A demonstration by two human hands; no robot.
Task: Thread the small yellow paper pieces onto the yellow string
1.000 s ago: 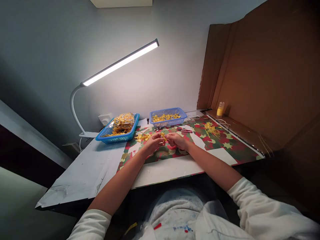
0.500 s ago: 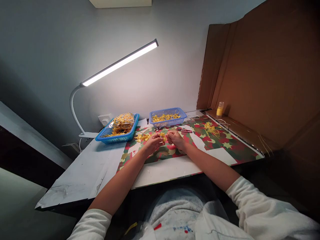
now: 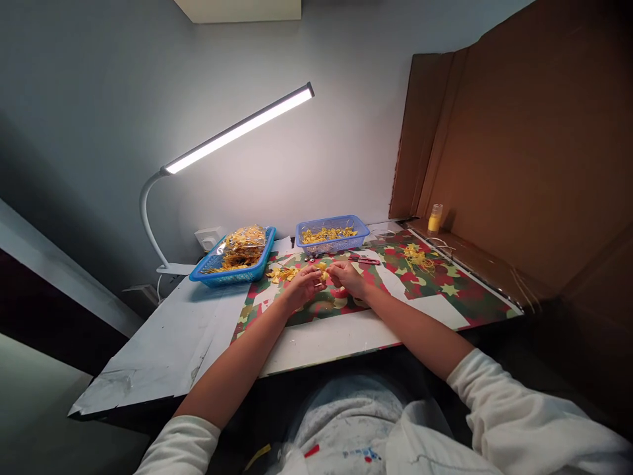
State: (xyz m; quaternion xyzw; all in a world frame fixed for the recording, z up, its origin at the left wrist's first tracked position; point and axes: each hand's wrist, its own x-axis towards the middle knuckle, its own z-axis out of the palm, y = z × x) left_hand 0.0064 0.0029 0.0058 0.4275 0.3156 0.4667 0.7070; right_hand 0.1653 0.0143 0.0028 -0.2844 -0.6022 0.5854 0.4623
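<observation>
Above the patterned sheet, my left hand [image 3: 303,285] is closed on a small yellow ribbon-like piece [image 3: 322,269]. My right hand [image 3: 347,277] pinches at the right side of that same piece, fingertips close to the left ones. Its exact shape is partly covered by the fingers. Just left of my left hand lies a small heap of yellow pieces [image 3: 281,274]. A pink-handled tool [image 3: 364,260], perhaps a snipper or cutter, rests behind my right hand. Some small dark metallic bits [image 3: 311,257] lie in front of the purple-blue basket [image 3: 332,247].
A blue basket [image 3: 270,254] with golden pieces and a plastic bag stands at left. Yellow threads [image 3: 419,258] lie on the patterned sheet [image 3: 457,290] at right. A small bottle [image 3: 435,219] stands by the cardboard wall [image 3: 519,145]. A lamp [image 3: 242,128] reaches over the table.
The fingers of both hands have shifted slightly around the yellow piece. The whole view has tilted a little, so things sit slightly lower.
</observation>
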